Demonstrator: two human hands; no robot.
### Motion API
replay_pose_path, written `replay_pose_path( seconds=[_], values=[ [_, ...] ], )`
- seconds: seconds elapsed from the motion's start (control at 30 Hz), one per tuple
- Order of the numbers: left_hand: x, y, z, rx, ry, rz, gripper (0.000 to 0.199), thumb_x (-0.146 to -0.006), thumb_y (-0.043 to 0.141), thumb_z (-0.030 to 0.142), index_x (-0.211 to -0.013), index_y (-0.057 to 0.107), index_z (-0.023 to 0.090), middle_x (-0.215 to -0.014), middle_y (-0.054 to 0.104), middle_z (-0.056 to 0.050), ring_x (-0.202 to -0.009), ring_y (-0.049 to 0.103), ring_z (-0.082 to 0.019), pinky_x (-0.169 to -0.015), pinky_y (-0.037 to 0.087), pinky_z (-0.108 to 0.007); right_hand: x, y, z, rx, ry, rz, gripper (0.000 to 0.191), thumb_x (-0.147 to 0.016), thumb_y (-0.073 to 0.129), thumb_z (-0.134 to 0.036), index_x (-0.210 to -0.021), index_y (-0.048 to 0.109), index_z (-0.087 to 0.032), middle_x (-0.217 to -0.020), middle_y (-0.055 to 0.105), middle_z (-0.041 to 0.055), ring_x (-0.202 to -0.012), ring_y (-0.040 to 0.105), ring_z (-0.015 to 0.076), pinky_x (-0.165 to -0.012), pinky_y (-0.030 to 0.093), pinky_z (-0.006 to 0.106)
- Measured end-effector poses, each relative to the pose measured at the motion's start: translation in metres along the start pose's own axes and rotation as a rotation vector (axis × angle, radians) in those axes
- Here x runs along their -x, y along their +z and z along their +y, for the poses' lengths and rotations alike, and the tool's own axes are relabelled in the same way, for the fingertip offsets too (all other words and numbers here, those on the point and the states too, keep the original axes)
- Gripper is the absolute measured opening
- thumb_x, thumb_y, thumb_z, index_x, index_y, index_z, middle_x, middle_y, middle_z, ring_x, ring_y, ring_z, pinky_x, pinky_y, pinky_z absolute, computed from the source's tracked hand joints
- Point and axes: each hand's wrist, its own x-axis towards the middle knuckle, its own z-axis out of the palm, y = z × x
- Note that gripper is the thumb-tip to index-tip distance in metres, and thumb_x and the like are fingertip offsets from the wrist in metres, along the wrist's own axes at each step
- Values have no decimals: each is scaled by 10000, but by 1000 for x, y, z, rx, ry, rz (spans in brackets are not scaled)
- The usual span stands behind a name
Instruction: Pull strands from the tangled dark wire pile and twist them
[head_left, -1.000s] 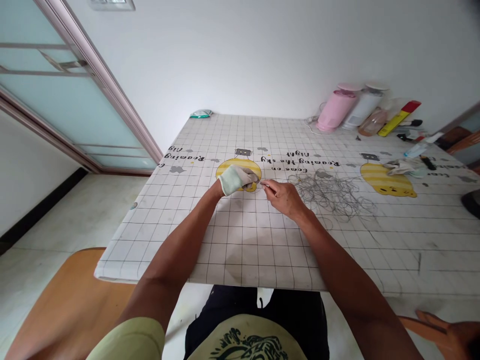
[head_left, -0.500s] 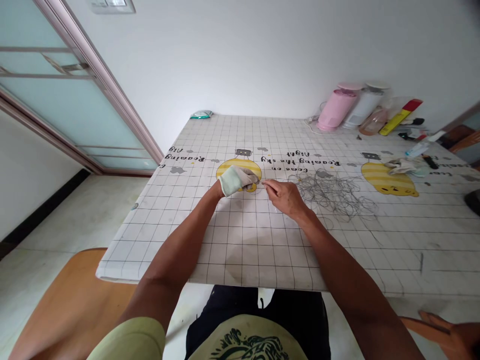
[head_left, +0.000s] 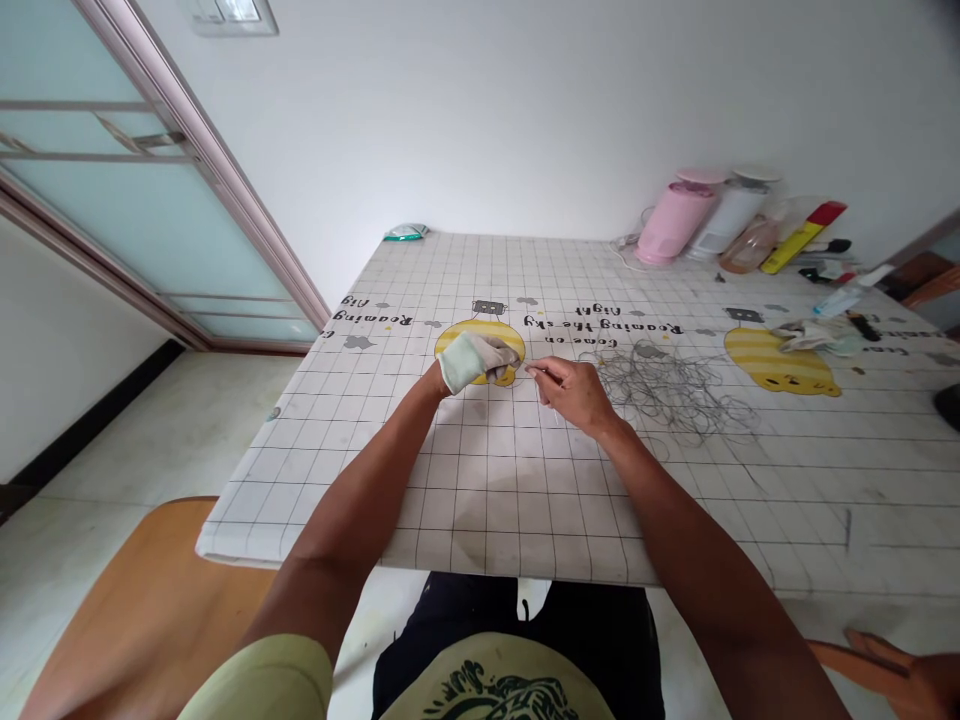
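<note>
My left hand [head_left: 480, 360] wears a pale glove with a light green cuff, and its fingers are closed in a pinch. Just to its right, my bare right hand [head_left: 570, 388] is pinched too, thumb against forefinger. The fingertips face each other across a small gap over the table. Whatever they grip is too small and thin to make out. Beside my right hand lies a loose tangle of thin dark strands [head_left: 667, 390], like fine wire or thread, some of it behind the wrist.
A checked cloth with yellow striped figures covers the table [head_left: 525, 500]. Pink [head_left: 675, 220] and white [head_left: 727, 220] cylindrical appliances stand by the wall. Nearby are a bottle [head_left: 750, 245], a yellow-red box [head_left: 802, 240] and another glove [head_left: 814, 335]. A green packet [head_left: 405, 232] sits at the back left.
The view has shifted very slightly. Both hands keep nearly the same pinched pose, fingertips close together.
</note>
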Motion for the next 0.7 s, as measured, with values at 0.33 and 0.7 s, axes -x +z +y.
replay_pose_path(
  seconds=[0.33, 0.7],
  values=[
    [2, 0, -4, -20, -9, -24, 192, -860, 746, 315, -740, 744, 165, -645, 650, -38, -554, 565, -115, -538, 457, -251, -1, -2, 5, 127, -119, 23, 310, -1021, 562, -377, -1093, 819, -220, -682, 723, 17, -573, 638, 161, -624, 487, 302],
    [-2, 2, -8, 70, -40, -27, 179, -876, 739, 295, -779, 754, 145, -650, 662, -38, -536, 568, -103, -526, 451, -231, -1, -7, 4, 101, -131, -5, 300, -1025, 554, -388, -1066, 811, -239, -680, 715, 9, -565, 620, 156, -625, 491, 306]
  ],
)
